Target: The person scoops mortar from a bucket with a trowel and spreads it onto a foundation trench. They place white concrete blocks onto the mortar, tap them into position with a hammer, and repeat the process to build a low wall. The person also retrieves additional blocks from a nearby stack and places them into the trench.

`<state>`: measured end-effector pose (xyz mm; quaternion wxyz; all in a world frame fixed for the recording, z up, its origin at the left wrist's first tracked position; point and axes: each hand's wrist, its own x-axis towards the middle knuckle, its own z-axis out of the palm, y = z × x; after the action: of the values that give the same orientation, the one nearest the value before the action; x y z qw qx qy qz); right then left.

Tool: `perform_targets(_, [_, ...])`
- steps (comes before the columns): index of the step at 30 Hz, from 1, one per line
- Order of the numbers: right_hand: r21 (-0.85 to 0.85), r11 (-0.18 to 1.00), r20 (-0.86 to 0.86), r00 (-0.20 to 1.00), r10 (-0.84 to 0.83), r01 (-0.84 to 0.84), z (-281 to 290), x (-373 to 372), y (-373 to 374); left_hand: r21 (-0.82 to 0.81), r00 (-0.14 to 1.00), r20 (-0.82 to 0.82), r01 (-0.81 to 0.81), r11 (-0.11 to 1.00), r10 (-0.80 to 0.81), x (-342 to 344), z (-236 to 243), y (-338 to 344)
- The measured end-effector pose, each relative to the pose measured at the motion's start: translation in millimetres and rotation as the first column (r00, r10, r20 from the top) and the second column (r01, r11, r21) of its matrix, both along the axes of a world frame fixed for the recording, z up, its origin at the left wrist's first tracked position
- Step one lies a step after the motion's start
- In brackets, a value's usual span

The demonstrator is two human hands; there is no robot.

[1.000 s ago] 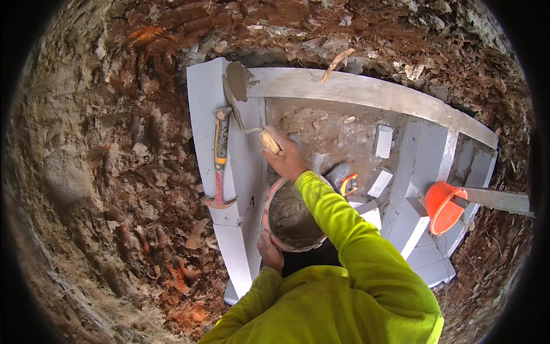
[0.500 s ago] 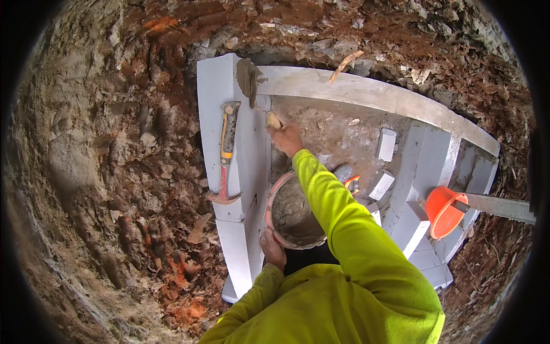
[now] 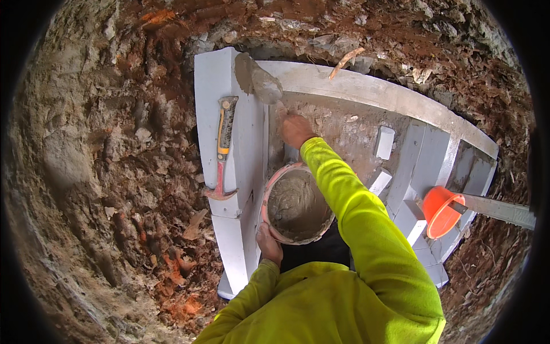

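Observation:
My right hand (image 3: 295, 129) grips a trowel, its blade (image 3: 267, 87) beside a smear of wet grey mortar (image 3: 244, 73) on the inner top edge of the left white block (image 3: 215, 74). My left hand (image 3: 269, 245) holds the rim of a round pinkish bucket (image 3: 297, 204) containing wet mortar, below my right forearm. A hammer (image 3: 224, 129) with a black-and-yellow grip and red head lies on the block to the left of both hands.
A curved pale beam (image 3: 387, 92) spans the back. Loose white pieces (image 3: 384, 142) lie on the dirt inside. On the stepped blocks at right, an orange cup-shaped container (image 3: 440, 223) sits by a long metal bar (image 3: 495, 209). Rough earth (image 3: 126, 172) surrounds the blocks; a stick (image 3: 346, 60) lies behind.
My right hand has moved up and slightly right. The trowel's blade has turned and now shows flat beside the mortar smear. My left hand still holds the bucket.

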<state>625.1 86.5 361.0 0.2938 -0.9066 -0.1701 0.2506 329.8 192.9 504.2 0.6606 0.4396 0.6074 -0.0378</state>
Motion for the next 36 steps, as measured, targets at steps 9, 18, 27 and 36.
perform_targets(9, [-0.107,0.993,0.160,0.985,0.063,-0.047,53,18,-10,0.064,0.997,0.072,-0.047,0.997,0.042,25,7,-7])
perform_targets(18, [-0.253,0.964,-0.076,0.991,-0.109,0.087,9,-10,-118,0.072,0.985,0.152,0.070,0.995,-0.081,50,9,-11])
perform_targets(27, [-0.073,0.996,-0.051,0.997,-0.055,0.051,165,-137,-240,0.151,0.956,0.243,0.130,0.980,-0.164,94,-16,-32])
perform_targets(36, [0.149,0.960,-0.315,0.909,0.273,-0.237,118,-133,-217,0.387,0.703,0.424,0.429,0.816,-0.571,129,26,-72])
